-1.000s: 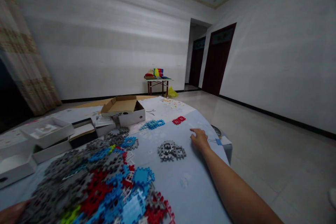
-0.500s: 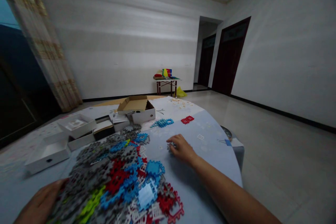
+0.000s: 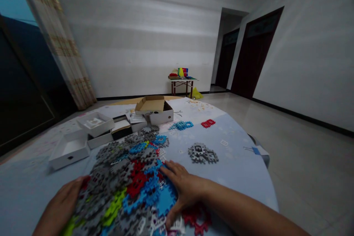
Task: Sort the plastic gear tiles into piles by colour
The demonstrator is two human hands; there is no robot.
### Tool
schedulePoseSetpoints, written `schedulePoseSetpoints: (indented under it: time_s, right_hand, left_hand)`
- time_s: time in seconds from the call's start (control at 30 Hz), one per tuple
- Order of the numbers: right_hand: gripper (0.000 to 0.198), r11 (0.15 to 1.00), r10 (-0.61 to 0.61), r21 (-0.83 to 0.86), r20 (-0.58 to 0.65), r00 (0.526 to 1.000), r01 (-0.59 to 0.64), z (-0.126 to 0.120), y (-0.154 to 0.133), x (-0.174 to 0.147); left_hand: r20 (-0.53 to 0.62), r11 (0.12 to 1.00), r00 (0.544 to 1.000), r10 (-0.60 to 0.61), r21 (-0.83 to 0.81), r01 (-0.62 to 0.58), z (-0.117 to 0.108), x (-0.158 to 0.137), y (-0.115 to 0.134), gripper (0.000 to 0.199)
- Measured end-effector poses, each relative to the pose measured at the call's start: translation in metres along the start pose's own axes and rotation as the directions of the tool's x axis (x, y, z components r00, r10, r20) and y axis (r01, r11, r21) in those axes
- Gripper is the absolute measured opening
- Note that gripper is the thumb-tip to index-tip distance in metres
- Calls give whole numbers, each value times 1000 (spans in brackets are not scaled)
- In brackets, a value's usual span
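Across the near right part of a heap of toothed plastic building pieces, the right hand (image 3: 184, 184) is spread wide, thumb well apart from the fingers, around a flat blue panel (image 3: 166, 200); whether the fingertips grip anything, I cannot tell. By the thumb lie white lattice pieces (image 3: 157, 225), and red toothed pieces (image 3: 201, 224) show beneath the wrist. At the heap's left edge the left hand (image 3: 59, 204) lies against gray toothed pieces (image 3: 109, 186), its hold unclear because the fingertips are partly hidden; lime-green pieces (image 3: 114, 208) sit between the two hands. All of these look light, stiff and hard, probably a little slick on their flat faces, so the notched rims should give the surest purchase. The white lattices seem the thinnest and likeliest to snap, best pinched by their frames, while overlapping teeth could drag neighbors along. Beyond the right hand, apart from the heap, a gray cluster (image 3: 203, 153) rests on the pale tablecloth (image 3: 235, 177), with a blue cluster (image 3: 181, 125) and a red cluster (image 3: 208, 123) farther off. Behind the heap stand a white tray box (image 3: 70, 158) and a cardboard box (image 3: 161, 118).
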State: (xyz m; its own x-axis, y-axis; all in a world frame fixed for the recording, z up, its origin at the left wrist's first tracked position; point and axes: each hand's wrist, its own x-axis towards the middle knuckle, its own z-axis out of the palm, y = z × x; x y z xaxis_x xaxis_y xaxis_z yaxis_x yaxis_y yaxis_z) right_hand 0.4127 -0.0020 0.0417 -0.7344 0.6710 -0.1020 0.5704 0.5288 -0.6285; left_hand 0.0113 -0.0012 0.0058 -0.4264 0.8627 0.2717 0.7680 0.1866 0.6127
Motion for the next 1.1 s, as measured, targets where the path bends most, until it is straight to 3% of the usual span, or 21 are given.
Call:
schedulePoseSetpoints:
  time_s: [0.1,0.2,0.4,0.5,0.63,0.8,0.93,1.1]
  right_hand:
    - [132,1000,3,0,-22,1000,-3,5,-2,18]
    - [126,1000,-1,-14,-46,999,0,9,-4,40]
    - [120,999,15,-47,-141,990,-22,2,-12,68]
    - [120,996,-12,-93,-163,987,-4,-16,-14,52]
    - [121,989,-69,-139,-108,992,54,-32,-6,6]
    - [122,963,-220,-134,110,969,234,-10,11,-40]
    - [117,941,-286,-140,160,945,309,3,7,-46]
    - [106,944,-282,-170,32,959,283,-2,-14,-21]
  left_hand:
    - [96,986,989,-112,-112,123,-6,-4,13,60]
    - [110,974,980,-164,-137,179,-10,-5,20,66]
    - [106,971,982,-156,-163,172,-12,-6,20,69]
    - [95,964,975,-200,-161,214,-14,-8,21,69]
    - [86,971,979,-186,-139,197,-15,-8,23,72]
    - [48,984,988,-148,-92,152,-12,-5,22,72]
    - [21,995,995,-97,-33,98,-10,-2,19,66]
    - [-23,999,1000,-16,30,16,-8,-1,18,51]
